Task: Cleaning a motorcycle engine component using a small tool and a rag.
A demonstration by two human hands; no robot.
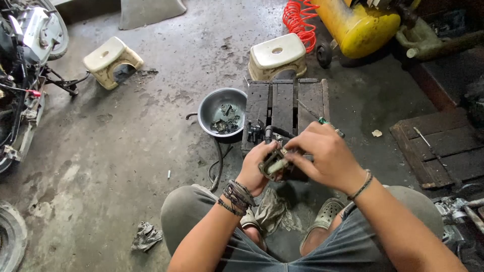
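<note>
- While the person sits low with knees apart, both hands meet over a small metal engine part [275, 163] held above the floor, just in front of a dark wooden pallet [285, 103].
- Left hand [259, 166] is closed around the part from the side and below, gripping it; dark cord bracelets [236, 195] circle that wrist.
- Right hand [327, 156] comes over the top, its fingertips pinched on the part's upper edge; a thin tool with a green handle [322, 121] shows just behind the knuckles, though whether the hand holds it cannot be told.
- Round metal bowl [222, 112] sits on the concrete floor touching the pallet's left edge; inside lie several small dark metal pieces [226, 120], heaped toward the middle and near side.
- A black hose [218, 161] curves along the floor beneath the bowl.
- Two pale plastic stools [278, 55] stand farther out, one upright just beyond the pallet, the other [112, 61] tipped near a motorcycle [22, 65].
- Yellow compressor tank [360, 25] with a coiled red hose [298, 20] is at the top.
- Crumpled rag [146, 235] lies by the left knee.
</note>
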